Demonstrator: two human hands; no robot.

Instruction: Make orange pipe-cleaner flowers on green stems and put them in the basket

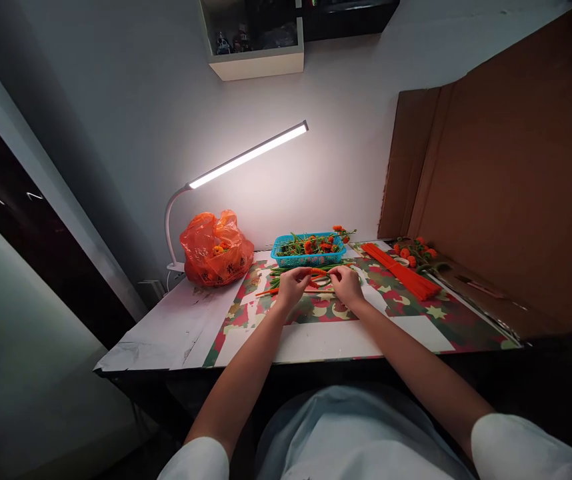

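Between my two hands is a short orange fuzzy chenille stem (pixel 319 272), held just above the table in front of the basket. My left hand (pixel 293 285) pinches its left end with closed fingers. At its right end, the fingers of my right hand (pixel 347 285) are also closed in a pinch. Green chenille stems (pixel 277 273) lie behind and beside my left hand. Loose orange stems (pixel 266 292) are on the table under the hands. Finer detail at the fingertips is too small to make out.
Behind the hands stands a blue basket (pixel 311 261) of orange flowers with green stems. An orange plastic bag (pixel 216 257) and a lit lamp (pixel 249 155) are left. Rightward lie a bundle of orange chenille stems (pixel 403 273), more flowers (pixel 409 255) and a cardboard wall (pixel 506 180).
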